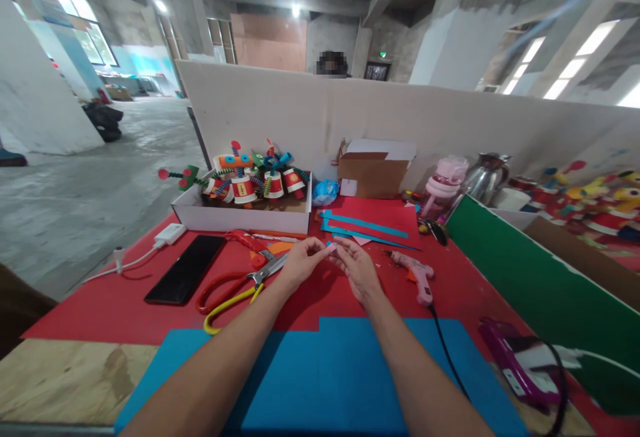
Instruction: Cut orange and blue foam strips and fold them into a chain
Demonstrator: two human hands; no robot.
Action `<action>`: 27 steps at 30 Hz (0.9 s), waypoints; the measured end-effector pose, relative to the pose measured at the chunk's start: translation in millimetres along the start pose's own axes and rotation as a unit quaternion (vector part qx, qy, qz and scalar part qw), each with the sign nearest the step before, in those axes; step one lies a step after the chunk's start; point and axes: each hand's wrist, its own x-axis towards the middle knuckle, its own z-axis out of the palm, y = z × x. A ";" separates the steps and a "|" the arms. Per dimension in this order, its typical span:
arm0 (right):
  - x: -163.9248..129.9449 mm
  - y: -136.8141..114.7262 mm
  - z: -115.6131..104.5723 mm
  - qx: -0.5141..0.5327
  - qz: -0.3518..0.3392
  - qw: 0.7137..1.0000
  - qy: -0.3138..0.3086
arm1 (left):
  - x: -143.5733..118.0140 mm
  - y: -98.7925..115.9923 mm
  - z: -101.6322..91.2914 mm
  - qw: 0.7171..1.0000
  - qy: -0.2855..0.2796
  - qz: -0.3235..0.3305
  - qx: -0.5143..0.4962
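Note:
My left hand (pixel 299 262) and my right hand (pixel 358 266) meet above the red table cover, fingertips pinching a small pale pink piece (pixel 331 248) between them. Just left of my left hand lie scissors with red handles (pixel 220 288) and scissors with yellow handles (pixel 235 300). A pink hot glue gun (pixel 418 276) rests on the table to the right of my right hand, its black cord trailing toward me. A blue paper sheet (pixel 330 377) lies under my forearms.
A white box of paper-cup robot figures (pixel 245 190) stands at the back left, a black phone (pixel 186 277) and white charger (pixel 170 233) to the left. Red and blue paper sheets (pixel 373 222), a cardboard box (pixel 373 174), a pink bottle (pixel 443 187), a kettle (pixel 485 177) and a green board (pixel 530 277) are on the right. A person sits behind the partition.

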 end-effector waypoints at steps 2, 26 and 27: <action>-0.2 0.6 0.4 -0.004 -0.004 1.000 0.011 | 0.1 -0.3 0.3 1.000 -0.003 -0.001 0.002; -2.2 0.1 2.7 0.004 0.028 0.999 0.028 | -2.3 -0.8 3.2 0.999 -0.023 -0.006 0.038; -2.5 -0.1 2.9 0.009 0.032 0.999 0.030 | -2.3 -1.1 3.3 0.999 -0.025 -0.007 0.040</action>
